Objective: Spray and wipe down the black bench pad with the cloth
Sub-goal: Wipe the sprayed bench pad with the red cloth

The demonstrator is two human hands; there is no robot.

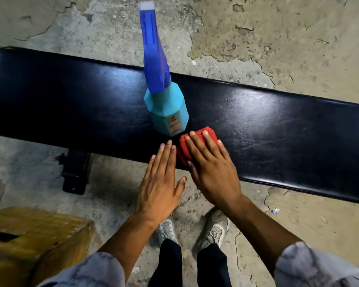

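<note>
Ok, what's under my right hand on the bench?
Under the right hand lies a folded red cloth, its layered edges showing past the straight fingers, resting on the black bench pad. The cloth's middle and the pad beneath it are covered.

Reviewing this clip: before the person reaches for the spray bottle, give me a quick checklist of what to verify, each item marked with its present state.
1. Spray bottle stands upright on the bench pad: ok.
2. Left hand is free to take the bottle, fingers straight, holding nothing: ok.
3. Red cloth is on the pad, under the right hand lying flat on it: ok.
4. Cloth is folded, ready for wiping: ok.
5. Liquid left in the bottle: cannot tell.
6. Pad already sprayed: cannot tell; it shines, but no drops are clear.
</note>
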